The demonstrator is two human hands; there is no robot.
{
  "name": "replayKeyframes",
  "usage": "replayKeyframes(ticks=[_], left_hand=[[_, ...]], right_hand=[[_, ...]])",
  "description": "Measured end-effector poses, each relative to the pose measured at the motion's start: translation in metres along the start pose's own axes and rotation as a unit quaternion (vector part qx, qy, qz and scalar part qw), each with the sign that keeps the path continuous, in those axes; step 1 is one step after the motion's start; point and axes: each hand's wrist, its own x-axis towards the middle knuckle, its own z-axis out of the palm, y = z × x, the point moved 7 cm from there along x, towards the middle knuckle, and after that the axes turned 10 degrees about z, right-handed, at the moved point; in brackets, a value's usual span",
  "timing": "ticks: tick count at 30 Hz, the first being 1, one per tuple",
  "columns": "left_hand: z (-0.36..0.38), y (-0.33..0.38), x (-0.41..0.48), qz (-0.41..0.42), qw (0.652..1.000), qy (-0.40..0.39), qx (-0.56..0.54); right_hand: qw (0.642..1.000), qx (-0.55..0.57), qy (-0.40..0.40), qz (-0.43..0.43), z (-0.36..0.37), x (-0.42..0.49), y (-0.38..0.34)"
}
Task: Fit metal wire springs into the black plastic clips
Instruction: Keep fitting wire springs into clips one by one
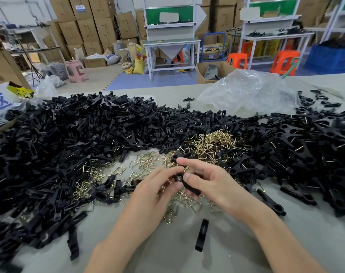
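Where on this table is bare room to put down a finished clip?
Bare table lies between the left forearm and right forearm, around one lone clip; also right of that forearm. Crowded: the heap of black clips and the wire springs.

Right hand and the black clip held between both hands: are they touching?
Touching. The head view shows the right hand with thumb and fingers curled round the black clip, and the left hand pinching its ring end too.

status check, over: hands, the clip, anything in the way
Left hand and right hand both pinching one black clip. Whether a spring is seated: cannot tell. Wire springs heaped just beyond, nothing blocking the hands.
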Motion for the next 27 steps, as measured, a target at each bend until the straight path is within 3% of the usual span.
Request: replayKeyframes(ticks=[5,8,10,12,15,17,27], left_hand=[[-0.004,0.001,0.0,0.005,0.999,0.035,0.008],[-0.015,-0.011,-0.002,-0.039,0.994,0.098,0.024],[-0.024,-0.018,-0.004,-0.063,0.986,0.151,0.026],[-0.032,-0.017,-0.004,-0.057,0.981,0.185,0.031],[-0.036,-0.013,-0.004,-0.054,0.979,0.195,0.039],[-0.035,-0.015,-0.005,-0.057,0.978,0.198,0.04],[-0.031,-0.021,-0.006,-0.066,0.978,0.195,0.025]], right_hand=[[0.998,0.062,0.0,0.0,-0.001,-0.001,-0.002],[0.996,0.046,0.065,-0.027,-0.011,-0.004,-0.008],[0.986,-0.075,0.137,-0.055,-0.019,-0.009,-0.012],[0.952,-0.245,0.166,-0.082,-0.017,-0.012,-0.014],[0.86,-0.484,0.121,-0.104,0.006,-0.008,-0.008],[0.826,-0.547,0.097,-0.09,0.011,-0.004,0.001],[0.833,-0.538,0.093,-0.09,0.008,-0.003,0.002]])
